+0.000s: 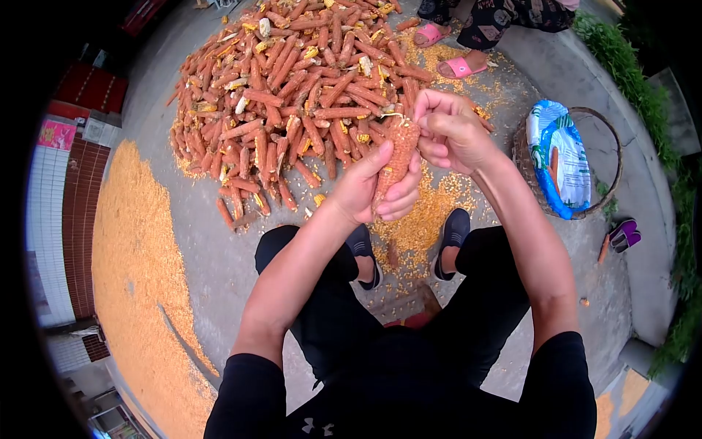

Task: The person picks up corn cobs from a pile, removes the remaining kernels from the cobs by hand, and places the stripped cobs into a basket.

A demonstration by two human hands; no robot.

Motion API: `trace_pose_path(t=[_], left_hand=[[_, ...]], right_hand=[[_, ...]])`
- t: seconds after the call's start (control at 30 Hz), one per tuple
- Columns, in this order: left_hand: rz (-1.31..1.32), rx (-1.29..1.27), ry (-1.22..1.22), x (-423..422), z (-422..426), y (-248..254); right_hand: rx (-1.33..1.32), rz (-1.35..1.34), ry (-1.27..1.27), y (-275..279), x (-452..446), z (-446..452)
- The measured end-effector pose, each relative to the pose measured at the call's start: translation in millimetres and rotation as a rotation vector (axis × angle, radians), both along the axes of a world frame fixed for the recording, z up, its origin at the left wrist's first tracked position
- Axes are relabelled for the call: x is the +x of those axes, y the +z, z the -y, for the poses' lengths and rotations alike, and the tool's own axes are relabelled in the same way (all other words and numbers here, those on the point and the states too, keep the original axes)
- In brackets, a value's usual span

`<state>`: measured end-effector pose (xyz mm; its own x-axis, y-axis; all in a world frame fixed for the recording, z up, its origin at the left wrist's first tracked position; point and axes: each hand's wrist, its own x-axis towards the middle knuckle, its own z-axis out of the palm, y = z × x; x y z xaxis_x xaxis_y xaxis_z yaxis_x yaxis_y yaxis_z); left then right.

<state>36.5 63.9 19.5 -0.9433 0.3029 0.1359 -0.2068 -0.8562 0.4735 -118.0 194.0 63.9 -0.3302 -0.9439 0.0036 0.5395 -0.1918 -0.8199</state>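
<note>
A: Hands?
B: Left hand (363, 186) wraps cob (397, 159), above loose kernels (413, 228); right hand (459, 135) pinched at its top, grasp unclear.
A: Progress?
B: Held cob looks nearly bare. Pile (292, 91) mostly stripped; scattered yellow patches unshelled.

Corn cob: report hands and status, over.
Left hand gripping stripped cob. Right hand at cob's upper end, fingertips pinched. Loose kernels on ground below; nothing seen blocking either hand.
</note>
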Motion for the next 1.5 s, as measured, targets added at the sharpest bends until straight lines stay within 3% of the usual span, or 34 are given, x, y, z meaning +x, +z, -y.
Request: trace_pose_path(t=[0.17,0.27,0.37,0.47,0.5,0.6,0.63,0.73,0.77,0.87,0.9,1.0,1.23,1.33,1.43,1.5], left_hand=[[0.096,0.000,0.047,-1,-3,2],[0.134,-0.022,0.081,-2,-4,-2],[0.121,-0.010,0.239,-4,1,5],[0.130,0.020,0.397,-13,18,5],[0.119,0.009,0.427,-13,23,3],[0.146,-0.020,0.414,-12,28,9],[0.120,-0.025,0.353,-11,28,8],[0.105,-0.044,0.274,-6,21,12],[0.093,-0.048,0.258,-5,21,12],[0.093,-0.125,0.258,-2,22,11],[0.094,-0.168,0.261,-2,22,8],[0.131,-0.269,0.288,-4,18,4],[0.233,-0.458,0.358,-9,6,5],[0.324,-0.570,0.397,-10,3,3],[0.422,-0.663,0.538,-16,-4,2],[0.469,-0.605,0.683,-20,-4,-7]], right_hand=[[0.091,-0.300,-0.086,-12,-10,5],[0.132,-0.331,-0.111,-16,-9,8],[0.368,-0.634,-0.089,-24,-7,8],[0.458,-1.050,-0.235,-43,5,11],[0.463,-1.071,-0.155,-44,4,11],[0.108,-1.573,-0.247,-48,1,11],[0.240,-1.546,-0.247,-43,2,6],[0.316,-1.246,-0.354,-21,-3,7],[0.157,-0.920,-0.374,-28,-6,10],[0.026,-0.753,-0.410,-14,0,13],[-0.059,-0.736,-0.435,-12,7,15],[-0.024,-1.110,-0.406,-1,12,10],[0.027,-0.980,-0.608,-23,12,12],[0.077,-1.180,-0.679,-22,14,7],[0.226,-1.125,-0.767,-34,17,13],[0.352,-0.815,-0.577,-55,8,18]])
